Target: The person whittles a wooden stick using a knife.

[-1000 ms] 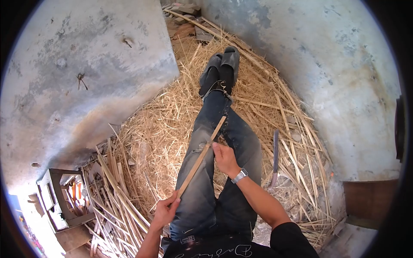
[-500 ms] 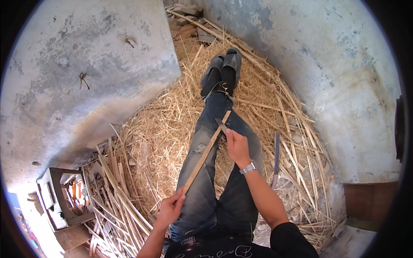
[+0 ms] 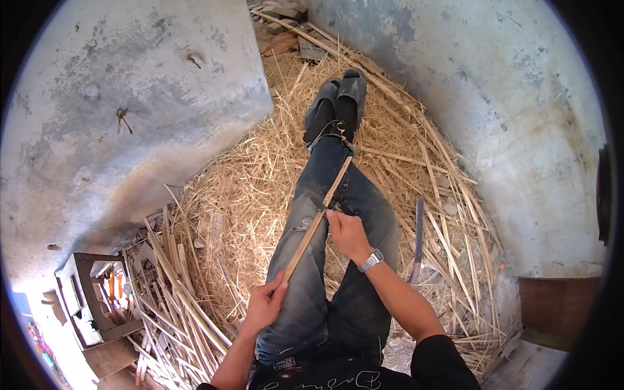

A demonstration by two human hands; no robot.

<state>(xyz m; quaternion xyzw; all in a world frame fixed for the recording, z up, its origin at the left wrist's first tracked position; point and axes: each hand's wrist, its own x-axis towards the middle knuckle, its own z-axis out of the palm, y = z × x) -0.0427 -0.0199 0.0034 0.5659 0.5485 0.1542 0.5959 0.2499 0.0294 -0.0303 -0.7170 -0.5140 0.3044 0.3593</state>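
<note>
A flat, pale strip that looks like split bamboo [image 3: 303,246] lies slantwise over my outstretched legs. My left hand [image 3: 265,302] pinches its near end above my thigh. In my right hand [image 3: 348,234] is a knife, its short dark blade [image 3: 318,203] crossing the strip near the knees. The blade touches or nearly touches the strip; the handle is hidden inside my closed fingers. Beyond the blade, the strip's far end [image 3: 346,164] points toward my feet. A metal watch [image 3: 371,260] is on my right wrist.
Thin shavings [image 3: 240,188] cover the floor around my legs. A long dark-bladed tool [image 3: 418,227] lies to my right. Split strips [image 3: 175,279] are heaped at left beside a wooden frame [image 3: 83,286]. Walls [image 3: 507,130] stand on both sides.
My right hand has drawn the knife back along the strip, toward my body. My left hand and the strip have shifted slightly up and to the right.
</note>
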